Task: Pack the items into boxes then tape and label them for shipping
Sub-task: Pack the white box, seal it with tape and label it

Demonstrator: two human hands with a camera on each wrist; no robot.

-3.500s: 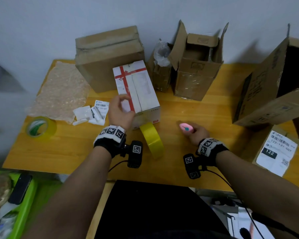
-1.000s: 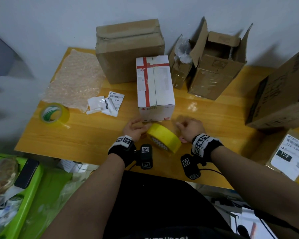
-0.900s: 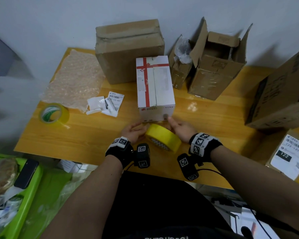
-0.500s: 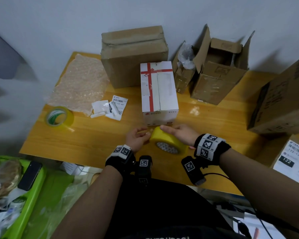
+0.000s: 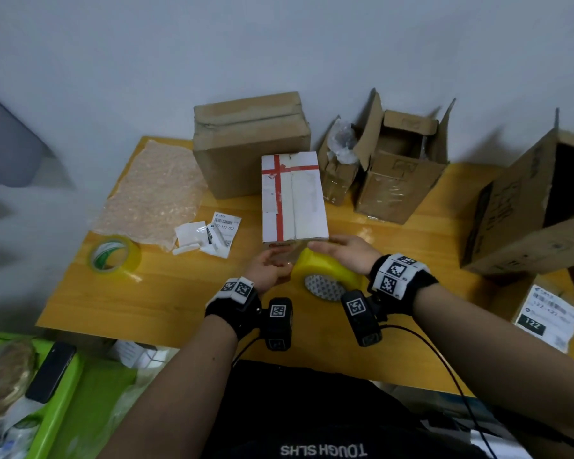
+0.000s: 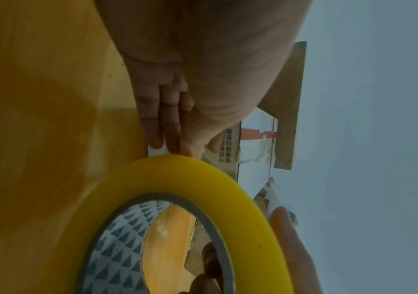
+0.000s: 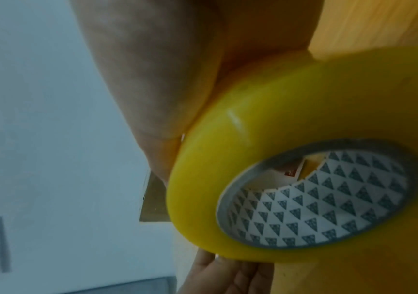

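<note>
Both hands hold the yellow tape roll just in front of the white box on the worktop — right hand on top, left hand pinching its side

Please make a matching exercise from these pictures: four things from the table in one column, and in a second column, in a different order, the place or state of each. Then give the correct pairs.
Things:
1. yellow tape roll
2. white box with red tape
3. bubble wrap sheet
4. green-cored tape roll

Places or states:
A. lies flat at the far left of the table
B. is between the left hand and the right hand
C. stands closed, just beyond the hands
D. lies alone near the table's left edge, nearer than the bubble wrap

Pairs: 1-B, 2-C, 3-A, 4-D
</note>
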